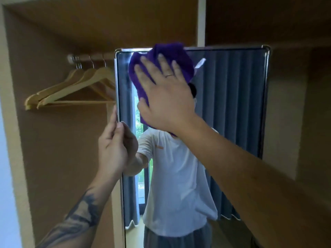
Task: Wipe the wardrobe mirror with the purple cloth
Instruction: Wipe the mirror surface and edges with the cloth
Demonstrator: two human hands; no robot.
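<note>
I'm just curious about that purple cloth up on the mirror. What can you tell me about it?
The purple cloth looks soft and fluffy, like microfibre, bunched rather than flat, with a white tag sticking out on its right. It lies against the upper part of the wardrobe mirror, reaching its top edge. The right hand presses it to the glass with straight, spread fingers, covering much of it.

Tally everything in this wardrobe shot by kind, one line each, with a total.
Hands: 2, the left hand gripping the mirror's edge, the right hand pressing the cloth flat
Purple cloth: 1
Mirror: 1
Wooden hangers: 3, as far as the overlap shows
Hanging rail: 1
Total: 8
</note>
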